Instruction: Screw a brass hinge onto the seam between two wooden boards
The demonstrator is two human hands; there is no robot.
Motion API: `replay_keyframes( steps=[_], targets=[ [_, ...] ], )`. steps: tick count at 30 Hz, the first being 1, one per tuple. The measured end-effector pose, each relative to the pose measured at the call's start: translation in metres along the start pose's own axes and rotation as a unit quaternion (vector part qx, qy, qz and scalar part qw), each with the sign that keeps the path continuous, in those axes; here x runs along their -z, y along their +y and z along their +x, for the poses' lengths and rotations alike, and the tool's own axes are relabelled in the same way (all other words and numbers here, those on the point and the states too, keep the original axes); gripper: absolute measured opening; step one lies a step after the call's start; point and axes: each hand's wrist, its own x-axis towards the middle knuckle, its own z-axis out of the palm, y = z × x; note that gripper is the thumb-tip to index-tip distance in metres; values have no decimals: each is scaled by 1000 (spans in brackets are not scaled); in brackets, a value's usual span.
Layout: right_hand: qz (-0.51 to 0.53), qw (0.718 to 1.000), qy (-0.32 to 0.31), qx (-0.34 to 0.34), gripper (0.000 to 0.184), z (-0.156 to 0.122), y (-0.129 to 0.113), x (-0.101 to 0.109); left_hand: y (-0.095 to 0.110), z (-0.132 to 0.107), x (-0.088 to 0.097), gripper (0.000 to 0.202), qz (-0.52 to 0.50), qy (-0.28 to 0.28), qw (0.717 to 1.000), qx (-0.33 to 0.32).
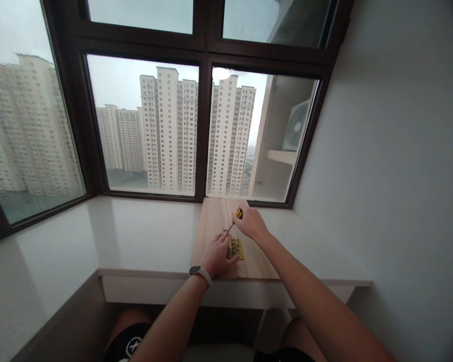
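Note:
My right hand [250, 221] is closed around the yellow-and-black handle of a screwdriver [239, 214]. Its thin shaft slants down to the left, and the tip comes close to the fingertips of my left hand [217, 254]. That left hand lies on the wooden boards [208, 221], fingers stretched forward and thumb apart. Right at its fingertips is a small dark metal piece [225, 230], too small to make out. Beside the left thumb sits a yellow pack [238, 247] with several small metal parts, partly covered by the hand. A seam runs lengthwise between the two boards.
The boards rest on a white windowsill counter [147, 236] whose front edge [143, 273] is close to my forearms. Dark-framed windows [202, 125] stand behind, and a white wall [381, 151] rises on the right. My legs are under the counter.

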Motion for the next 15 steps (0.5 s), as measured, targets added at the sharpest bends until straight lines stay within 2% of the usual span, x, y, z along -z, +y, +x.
replay_keyframes(
  steps=[15],
  targets=[
    [7,1000,8,-14,26,3,5,5,-2,0,-1,82,2,1,1000,-12]
  ],
)
